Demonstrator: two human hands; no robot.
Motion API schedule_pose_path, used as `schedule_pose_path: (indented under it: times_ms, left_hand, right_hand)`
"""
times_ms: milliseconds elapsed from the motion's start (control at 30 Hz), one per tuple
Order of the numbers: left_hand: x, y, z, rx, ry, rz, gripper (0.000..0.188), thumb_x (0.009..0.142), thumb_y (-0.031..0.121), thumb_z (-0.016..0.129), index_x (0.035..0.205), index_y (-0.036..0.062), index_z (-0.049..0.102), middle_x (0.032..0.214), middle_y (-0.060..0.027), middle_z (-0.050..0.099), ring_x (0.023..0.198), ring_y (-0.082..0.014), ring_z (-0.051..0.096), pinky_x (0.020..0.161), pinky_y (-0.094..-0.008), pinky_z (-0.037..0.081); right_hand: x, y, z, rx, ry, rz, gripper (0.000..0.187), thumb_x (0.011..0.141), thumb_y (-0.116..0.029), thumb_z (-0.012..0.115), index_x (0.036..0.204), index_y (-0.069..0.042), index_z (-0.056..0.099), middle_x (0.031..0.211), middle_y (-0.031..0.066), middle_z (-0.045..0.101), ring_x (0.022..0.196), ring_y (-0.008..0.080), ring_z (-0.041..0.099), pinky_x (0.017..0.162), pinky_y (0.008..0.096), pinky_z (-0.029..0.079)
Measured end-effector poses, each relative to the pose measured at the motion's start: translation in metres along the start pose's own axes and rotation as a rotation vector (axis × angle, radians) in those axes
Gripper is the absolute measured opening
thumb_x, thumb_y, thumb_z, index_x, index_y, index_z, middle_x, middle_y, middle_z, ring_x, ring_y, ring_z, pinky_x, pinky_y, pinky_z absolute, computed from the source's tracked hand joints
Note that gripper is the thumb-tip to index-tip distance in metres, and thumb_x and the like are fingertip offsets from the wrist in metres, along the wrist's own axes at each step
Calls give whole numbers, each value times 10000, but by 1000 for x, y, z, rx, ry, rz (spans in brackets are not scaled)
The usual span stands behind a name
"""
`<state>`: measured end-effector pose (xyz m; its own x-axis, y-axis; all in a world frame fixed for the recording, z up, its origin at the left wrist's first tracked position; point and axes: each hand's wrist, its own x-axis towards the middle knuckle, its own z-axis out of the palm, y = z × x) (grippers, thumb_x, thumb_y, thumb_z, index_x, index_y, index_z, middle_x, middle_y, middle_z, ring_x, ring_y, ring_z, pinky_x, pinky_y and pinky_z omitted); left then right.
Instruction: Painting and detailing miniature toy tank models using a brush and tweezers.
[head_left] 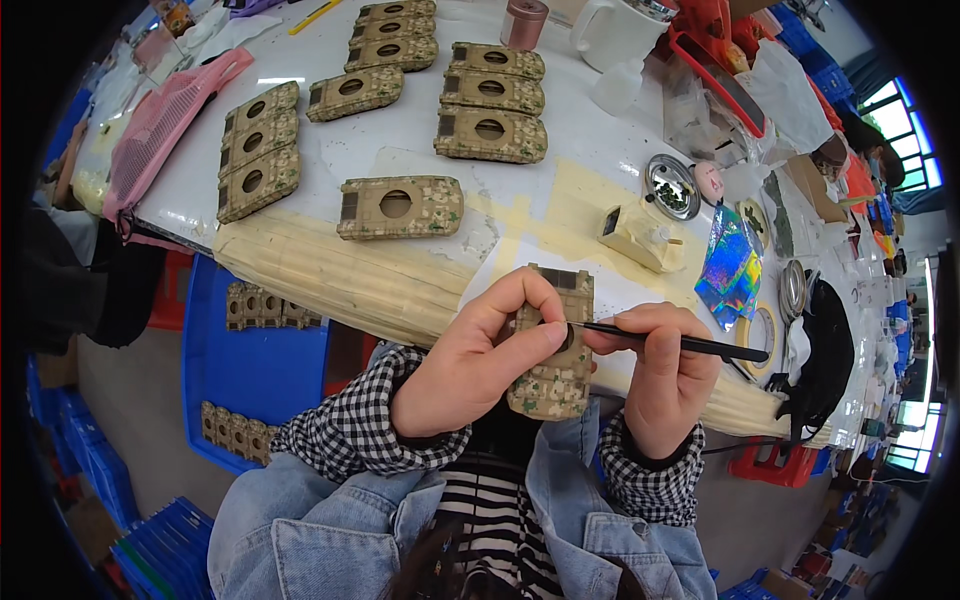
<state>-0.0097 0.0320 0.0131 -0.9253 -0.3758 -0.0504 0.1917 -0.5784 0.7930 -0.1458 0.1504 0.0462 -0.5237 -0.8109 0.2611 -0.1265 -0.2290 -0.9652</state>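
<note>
My left hand [468,362] grips a camouflage-painted plastic model tank hull [553,350] while my right hand [655,375] pinches a thin black brush [670,342] against its round opening.

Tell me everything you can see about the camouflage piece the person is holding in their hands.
The camouflage piece is a flat, roughly rectangular shell, like a toy tank body, patterned in tan, brown and green; it looks like moulded plastic. Its top end has a darker ribbed strip, and a round hole sits near its middle. It is held roughly upright above the table edge. The left hand grips its left side, thumb on its face. The right hand holds a thin black brush with its tip at the hole.
</note>
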Motion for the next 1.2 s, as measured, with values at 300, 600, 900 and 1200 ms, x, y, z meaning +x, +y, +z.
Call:
schedule_pose_path:
  times_ms: [300,600,900,1200]
  left_hand:
    - [1,1,0,29,-2,26,47,971,74,455,1004,58,425,1045,-100,567,915,-174,629,777,-305,533]
    - [0,4,-1,113,23,-29,55,963,67,465,1000,56,426,1037,-102,569,918,-179,629,777,-305,532]
    - [2,-1,-2,30,3,10,50,966,66,464,997,57,427,1051,-104,570,928,-186,630,786,-310,537]
    - [1,1,-1,9,2,-9,44,967,71,465,990,58,429,1077,-111,567,925,-193,632,782,-314,538]
  right_hand:
    - [0,0,2,10,15,10,265,1005,-155,446,984,63,594,887,139,662,826,199,686,750,282,533]
    - [0,-1,3,-1,9,10,252,998,-145,461,981,65,599,893,137,659,827,199,685,746,281,528]
    - [0,-1,3,0,3,-6,249,990,-145,479,981,71,603,897,139,654,827,202,684,748,280,528]
    - [1,-1,2,-9,-5,-11,248,989,-143,481,979,72,604,890,144,664,818,194,681,742,278,527]
